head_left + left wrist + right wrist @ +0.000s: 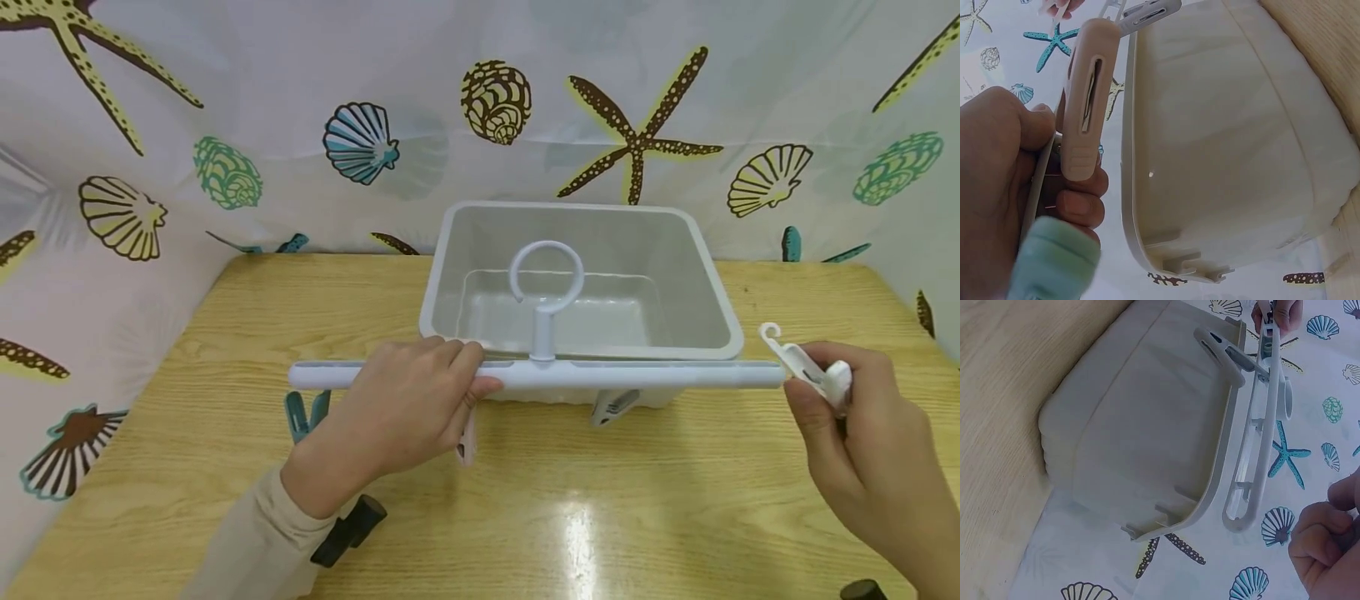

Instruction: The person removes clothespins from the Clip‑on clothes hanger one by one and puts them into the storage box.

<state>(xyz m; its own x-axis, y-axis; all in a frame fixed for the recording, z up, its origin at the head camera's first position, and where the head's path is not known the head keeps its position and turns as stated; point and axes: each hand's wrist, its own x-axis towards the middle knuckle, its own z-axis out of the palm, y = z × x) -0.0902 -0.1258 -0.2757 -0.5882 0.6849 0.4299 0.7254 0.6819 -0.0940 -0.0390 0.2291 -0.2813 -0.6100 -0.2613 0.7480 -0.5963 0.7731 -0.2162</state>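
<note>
A pale lavender-white clip hanger (637, 374) with a ring-shaped hook (546, 246) is held level in front of the bin. My left hand (408, 400) grips its bar left of the hook. Several clothespins hang below the bar: a green clothespin (300, 417) near the left end, a pink clothespin (1085, 106) by my left fingers, and a grey clothespin (1222, 356) right of the hook. Near the bar's right end, my right hand (873, 433) holds a white clothespin (806, 367) with a small hook at its tip, apart from the bar.
Behind the hanger stands a light grey plastic bin (570, 207) on the wooden table (525, 517). A white cloth (285, 67) printed with shells and starfish covers the back and sides. A black wrist device (348, 533) sits at my left sleeve.
</note>
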